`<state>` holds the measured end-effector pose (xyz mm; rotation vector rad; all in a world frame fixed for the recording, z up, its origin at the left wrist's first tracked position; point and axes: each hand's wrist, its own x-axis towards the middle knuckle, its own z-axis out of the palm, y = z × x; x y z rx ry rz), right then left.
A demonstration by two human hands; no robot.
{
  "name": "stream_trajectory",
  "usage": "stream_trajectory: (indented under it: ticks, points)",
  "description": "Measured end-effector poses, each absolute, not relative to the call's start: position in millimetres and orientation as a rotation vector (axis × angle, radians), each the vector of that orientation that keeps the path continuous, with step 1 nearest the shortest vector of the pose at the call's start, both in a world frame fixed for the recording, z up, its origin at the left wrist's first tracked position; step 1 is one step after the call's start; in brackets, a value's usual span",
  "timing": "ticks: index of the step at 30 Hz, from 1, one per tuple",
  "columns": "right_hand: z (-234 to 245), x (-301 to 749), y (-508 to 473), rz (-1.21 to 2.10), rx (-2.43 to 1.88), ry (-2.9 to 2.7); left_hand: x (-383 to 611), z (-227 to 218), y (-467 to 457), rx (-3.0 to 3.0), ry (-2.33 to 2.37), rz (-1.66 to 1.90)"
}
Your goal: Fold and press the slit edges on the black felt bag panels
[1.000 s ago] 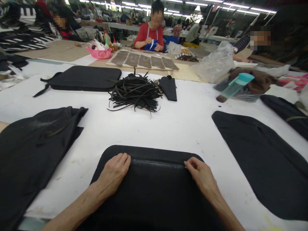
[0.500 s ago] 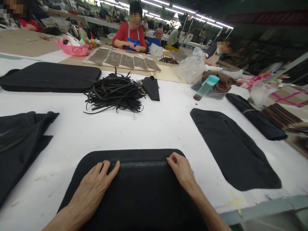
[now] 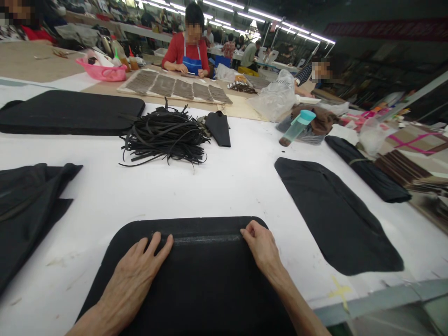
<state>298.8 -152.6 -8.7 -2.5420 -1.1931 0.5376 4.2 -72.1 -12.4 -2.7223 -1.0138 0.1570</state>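
Observation:
A black panel (image 3: 206, 284) with rounded corners lies on the white tabletop in front of me. A greyish, shiny line (image 3: 206, 240) runs across it near its far edge. At the left end of this line, my left hand (image 3: 135, 270) rests on the panel with bent fingers and the thumb apart. My right hand (image 3: 261, 247) is at the line's right end, thumb and forefinger pressed together against the panel. Whatever lies between those fingertips is hidden.
Beyond the panel is a bundle of black strips (image 3: 166, 135), beside a stack of black panels (image 3: 73, 112). Black material (image 3: 28, 210) lies left, another black piece (image 3: 339, 214) right. A bottle (image 3: 297, 128) lies farther back. A co-worker (image 3: 187, 51) sits opposite.
The view has shifted slightly, and both my hands keep their places on the panel. The co-worker opposite has moved their hands a little apart.

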Motion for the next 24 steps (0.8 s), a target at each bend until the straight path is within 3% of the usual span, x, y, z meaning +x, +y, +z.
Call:
stream_trajectory:
  ticks: [15, 21, 24]
  points:
    - [0, 312, -152, 0.671, -2.654, -1.227, -31, -28, -52, -2.730, -1.096, -0.202]
    - [10, 274, -160, -0.140, -2.661, -1.622, -10, -3, -58, -2.707, -1.229, -0.194]
    - [5, 238, -153, -0.166, -2.250, -2.075, 23, 3, -68, -2.958, -1.020, -0.115]
